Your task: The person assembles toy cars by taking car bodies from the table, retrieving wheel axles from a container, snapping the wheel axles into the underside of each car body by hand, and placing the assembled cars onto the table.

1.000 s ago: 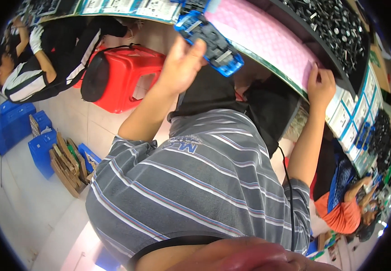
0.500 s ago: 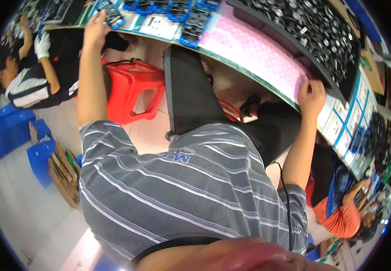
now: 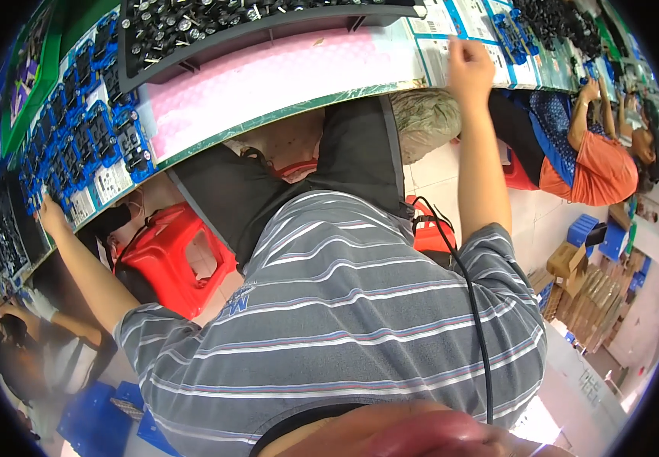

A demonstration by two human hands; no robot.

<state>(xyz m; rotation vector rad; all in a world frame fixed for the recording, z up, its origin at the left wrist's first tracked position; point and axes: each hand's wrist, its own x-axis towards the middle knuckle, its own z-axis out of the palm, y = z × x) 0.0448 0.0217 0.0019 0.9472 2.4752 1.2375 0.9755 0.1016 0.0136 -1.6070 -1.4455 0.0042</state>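
Both arms now spread wide, left hand (image 3: pixel 50 217) on blue parts (image 3: pixel 78 145), right hand (image 3: pixel 470 68) on sheets (image 3: pixel 451 30), grips unclear.

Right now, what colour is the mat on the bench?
Pink, the mat, clearest in the head view.

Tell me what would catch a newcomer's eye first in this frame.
The grey striped shirt fills the middle, with a black cable running down it. Above it stretches a pink mat on the bench, under a dark tray of small black parts. The left hand reaches out to the blue holders at the far left, the right hand to the printed sheets at the top; a red stool stands below.
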